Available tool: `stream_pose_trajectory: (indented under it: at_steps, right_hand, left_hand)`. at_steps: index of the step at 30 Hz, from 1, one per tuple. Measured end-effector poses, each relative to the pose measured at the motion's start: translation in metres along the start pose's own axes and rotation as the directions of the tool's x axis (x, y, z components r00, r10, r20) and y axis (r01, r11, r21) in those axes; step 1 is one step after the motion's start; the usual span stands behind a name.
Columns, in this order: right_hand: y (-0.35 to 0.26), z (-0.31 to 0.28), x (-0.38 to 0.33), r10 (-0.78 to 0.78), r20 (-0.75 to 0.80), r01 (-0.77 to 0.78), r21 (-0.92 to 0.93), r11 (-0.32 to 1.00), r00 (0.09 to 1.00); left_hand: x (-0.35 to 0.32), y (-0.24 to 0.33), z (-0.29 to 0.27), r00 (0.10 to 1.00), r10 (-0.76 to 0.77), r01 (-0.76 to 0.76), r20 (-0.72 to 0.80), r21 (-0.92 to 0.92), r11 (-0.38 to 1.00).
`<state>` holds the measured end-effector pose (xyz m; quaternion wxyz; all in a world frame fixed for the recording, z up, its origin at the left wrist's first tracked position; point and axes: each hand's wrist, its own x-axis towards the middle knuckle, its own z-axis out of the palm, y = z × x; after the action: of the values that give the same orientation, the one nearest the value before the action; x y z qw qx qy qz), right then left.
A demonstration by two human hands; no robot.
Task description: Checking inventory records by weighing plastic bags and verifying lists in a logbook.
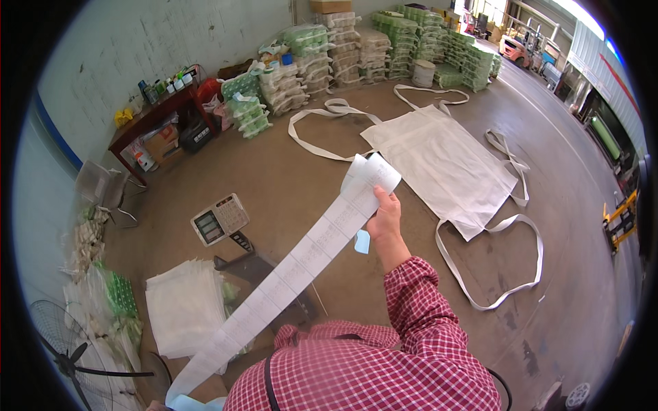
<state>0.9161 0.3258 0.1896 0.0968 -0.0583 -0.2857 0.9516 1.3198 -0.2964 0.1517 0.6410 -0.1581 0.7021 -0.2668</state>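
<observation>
My right hand (pixel 385 218) is closed around a roll of white printed labels (pixel 385 174), its thumb on the roll's near side. From the roll a long label strip (pixel 301 264) runs down and left across my front to the lower edge. A small pale blue piece (pixel 362 241) hangs beneath the roll. At that lower edge only a sliver of my left hand (pixel 157 406) shows beside the strip's end, with its fingers hidden. Beyond my right hand a large white fabric bag (pixel 442 164) with long looped straps lies flat on the floor.
A scale display (pixel 221 219) and a stack of white bags (pixel 184 308) are at left, near a fan (pixel 72 363). A chair (pixel 103 185) and a cluttered table (pixel 154 109) line the wall. Bundled green and white stacks (pixel 404 41) stand at the back; a forklift (pixel 515 49) is farther off.
</observation>
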Motion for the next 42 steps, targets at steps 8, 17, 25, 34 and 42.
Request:
stream_pose_trajectory:
  at_steps: [8,17,25,34,42]
  right_hand:
    - [0.002,0.008,-0.007,-0.056,0.044,0.057,-0.031,0.998,0.997]
    - [0.009,0.007,-0.004,-0.104,0.145,0.123,-0.136,0.983,0.984]
    - [0.011,0.012,0.002,-0.071,0.132,0.091,-0.150,0.984,0.989]
    - [0.023,0.008,0.003,-0.015,0.266,0.071,-0.204,0.976,0.964]
    - [0.036,0.006,-0.006,0.042,0.412,0.131,-0.384,0.914,0.910]
  left_hand:
    - [-0.023,0.035,-0.078,0.991,-0.089,0.039,-0.103,-0.410,0.911]
    - [-0.035,0.057,-0.106,0.982,-0.111,0.012,-0.153,-0.536,0.844]
    - [-0.041,0.067,-0.110,0.981,-0.128,0.013,-0.148,-0.603,0.797]
    - [-0.049,0.078,-0.105,0.981,-0.141,0.015,-0.136,-0.664,0.748]
    - [-0.061,0.093,-0.078,0.983,-0.162,0.040,-0.093,-0.744,0.667]
